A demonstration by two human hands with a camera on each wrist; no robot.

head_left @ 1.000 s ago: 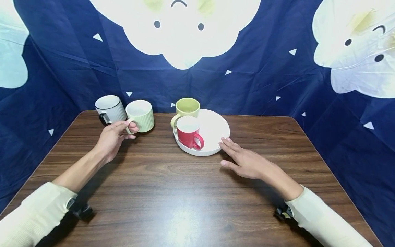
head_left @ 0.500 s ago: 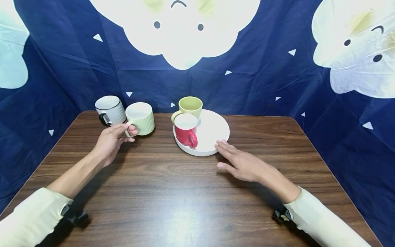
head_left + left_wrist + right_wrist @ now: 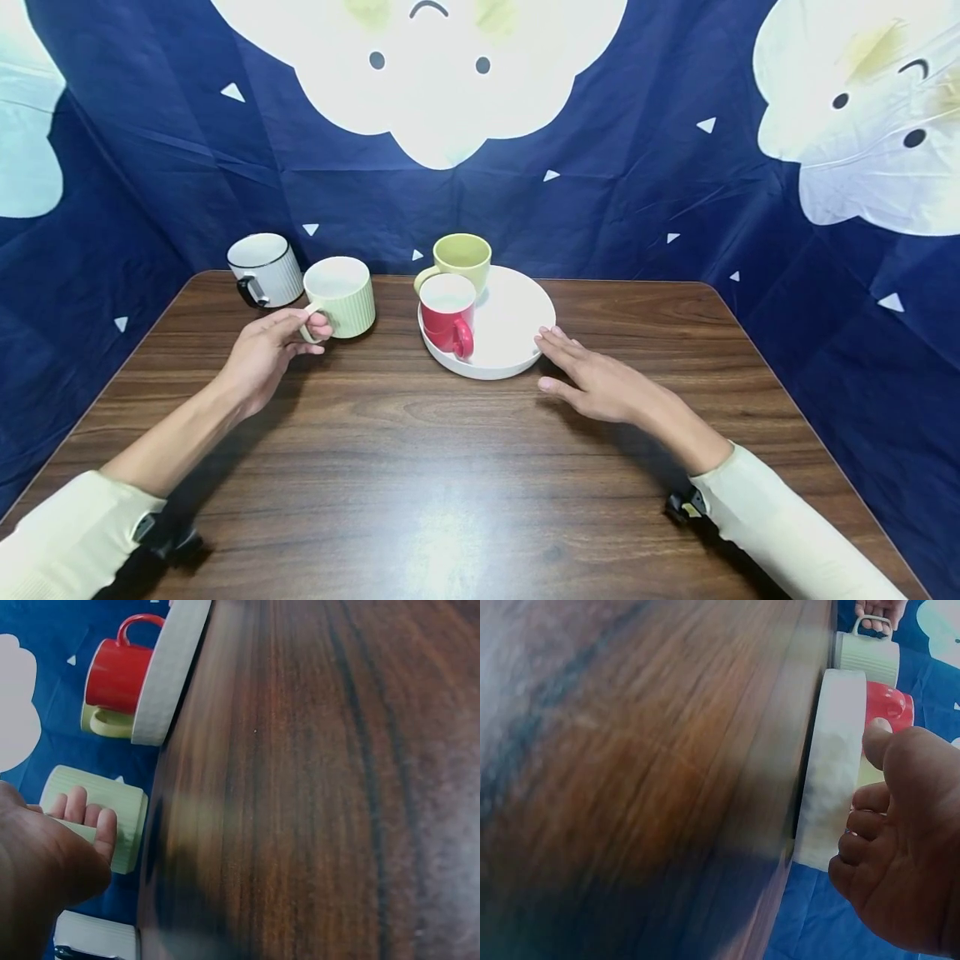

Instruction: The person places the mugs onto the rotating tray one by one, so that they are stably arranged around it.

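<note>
My left hand (image 3: 262, 354) grips the handle of a pale green ribbed mug (image 3: 351, 304) near the back left of the table. In the left wrist view the fingers curl through that handle, beside the mug's ribbed side (image 3: 133, 825). On a round white tray (image 3: 517, 321) stand a red mug (image 3: 442, 321) with a white inside and, behind it, a yellow-green mug (image 3: 476, 262). My right hand (image 3: 600, 383) lies at the tray's right front rim with straight fingers. The right wrist view shows its fingertips along the rim of the tray (image 3: 832, 765).
A white ribbed mug (image 3: 273, 275) with a black rim and handle stands behind and left of the pale green one. Blue cloth (image 3: 630, 208) with white clouds hangs behind the wooden table (image 3: 480, 467).
My left hand has drawn the pale green mug slightly toward me, away from the white mug. On the tray, the red mug has shifted left and its handle has turned; the yellow-green mug has shifted slightly too.
</note>
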